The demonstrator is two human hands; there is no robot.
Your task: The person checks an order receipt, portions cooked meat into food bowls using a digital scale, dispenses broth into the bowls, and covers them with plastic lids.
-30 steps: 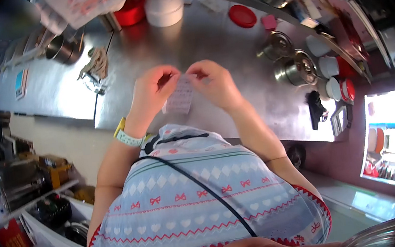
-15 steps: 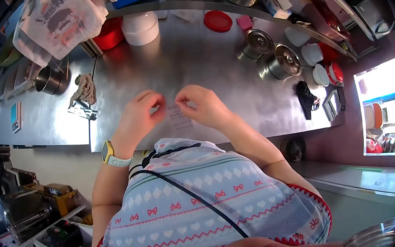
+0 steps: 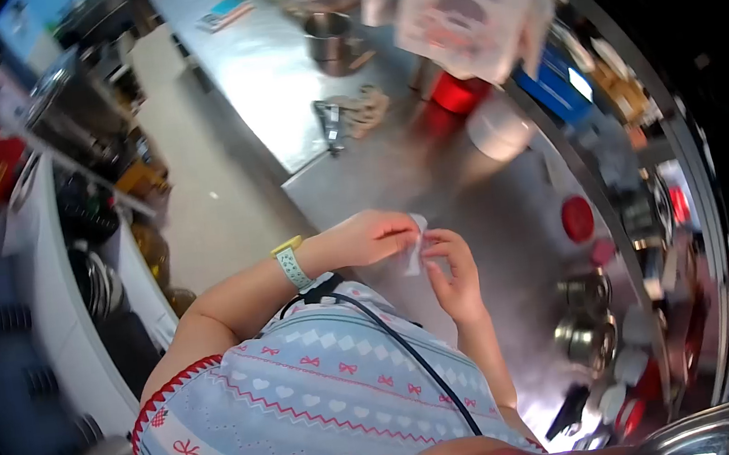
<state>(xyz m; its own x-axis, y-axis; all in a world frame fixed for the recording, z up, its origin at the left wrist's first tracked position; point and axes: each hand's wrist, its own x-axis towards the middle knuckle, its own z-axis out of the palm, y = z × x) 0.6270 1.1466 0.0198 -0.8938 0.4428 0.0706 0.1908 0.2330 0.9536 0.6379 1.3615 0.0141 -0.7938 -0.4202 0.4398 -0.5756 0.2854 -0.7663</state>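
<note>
A small white paper slip (image 3: pixel 415 256) hangs between my two hands above the steel table (image 3: pixel 345 180), bent and slightly blurred. My left hand (image 3: pixel 376 235), with a yellow watch on a pale patterned strap (image 3: pixel 294 268) at the wrist, pinches its upper part. From the other side my right hand (image 3: pixel 455 278) meets the slip's right edge with curled fingers, the thumb lower down. Any print on the slip is unreadable from here. Below the hands is my light blue apron (image 3: pixel 328 377) with a red zigzag trim.
A tan cloth (image 3: pixel 367 111), a steel pot (image 3: pixel 330 42) and a white tub (image 3: pixel 498 127) stand on the table. Lidded pots (image 3: pixel 585 337) and a red lid (image 3: pixel 576 219) are to the right. A white shelf unit (image 3: pixel 38 240) holding bottles is left, across the floor (image 3: pixel 212 173).
The view has swung left, bringing the floor and shelves further in. The slip, earlier low over the table between both hands, is now raised and bent. My hands have come together.
</note>
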